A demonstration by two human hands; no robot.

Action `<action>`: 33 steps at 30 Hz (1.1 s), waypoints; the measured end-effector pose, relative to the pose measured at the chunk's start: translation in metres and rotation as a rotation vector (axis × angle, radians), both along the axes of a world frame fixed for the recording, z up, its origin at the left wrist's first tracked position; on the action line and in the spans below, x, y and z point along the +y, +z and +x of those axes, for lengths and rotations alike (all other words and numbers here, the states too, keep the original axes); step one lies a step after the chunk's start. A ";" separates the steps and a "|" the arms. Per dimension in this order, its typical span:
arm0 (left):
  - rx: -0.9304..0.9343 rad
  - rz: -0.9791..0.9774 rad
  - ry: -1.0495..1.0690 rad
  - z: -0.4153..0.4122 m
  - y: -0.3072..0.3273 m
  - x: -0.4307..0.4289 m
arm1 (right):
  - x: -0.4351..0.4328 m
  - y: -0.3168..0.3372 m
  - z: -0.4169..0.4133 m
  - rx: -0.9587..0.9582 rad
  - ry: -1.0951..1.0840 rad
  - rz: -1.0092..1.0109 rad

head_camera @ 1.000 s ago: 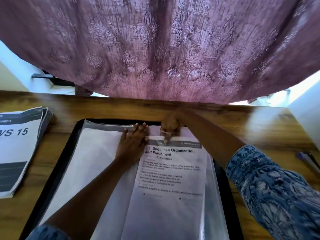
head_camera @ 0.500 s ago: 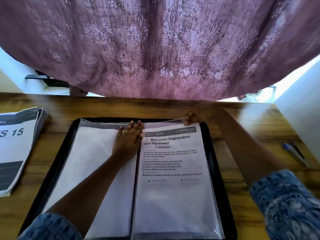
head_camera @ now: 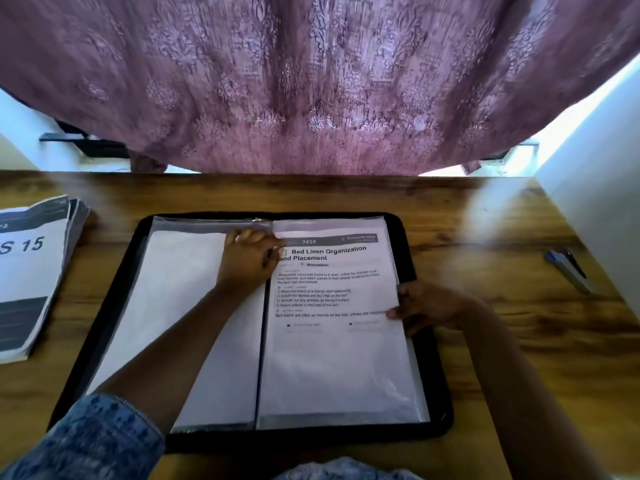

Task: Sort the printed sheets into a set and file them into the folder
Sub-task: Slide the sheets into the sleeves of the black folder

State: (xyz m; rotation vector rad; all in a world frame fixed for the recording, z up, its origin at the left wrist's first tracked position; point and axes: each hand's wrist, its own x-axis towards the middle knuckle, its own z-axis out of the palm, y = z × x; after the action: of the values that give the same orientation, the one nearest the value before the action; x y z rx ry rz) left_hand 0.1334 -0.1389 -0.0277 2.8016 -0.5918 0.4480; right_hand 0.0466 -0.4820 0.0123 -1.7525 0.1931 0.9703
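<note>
Status: one printed sheet (head_camera: 332, 271), "Bed Linen Organization and Placement", sits in the right-hand sleeve (head_camera: 339, 375) of the open folder (head_camera: 434, 375). My left hand (head_camera: 247, 261) presses flat by the spine; right hand (head_camera: 429, 308) pinches that sleeve's outer edge. Beside the folder, the stack of printed sheets (head_camera: 27, 271) looks unfiled, so I'd judge most filing remains.

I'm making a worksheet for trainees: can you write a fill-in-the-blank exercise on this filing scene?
The printed sheet is headed "Bed Linen ____ and Placement".
The stack of sheets lies to the ____ of the folder.
The right hand meets the printed sheet's ____ edge.
Missing words: Organization; left; right.
</note>
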 end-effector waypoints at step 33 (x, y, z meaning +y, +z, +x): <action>0.288 0.032 0.138 -0.030 0.018 0.005 | 0.050 0.007 0.064 -0.979 -0.145 -0.560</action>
State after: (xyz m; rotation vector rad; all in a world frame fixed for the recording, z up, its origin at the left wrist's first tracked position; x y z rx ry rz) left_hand 0.1035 -0.1338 -0.0101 2.8731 -0.3478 0.0557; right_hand 0.1104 -0.4319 0.0196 -2.4825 -0.0558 -0.1466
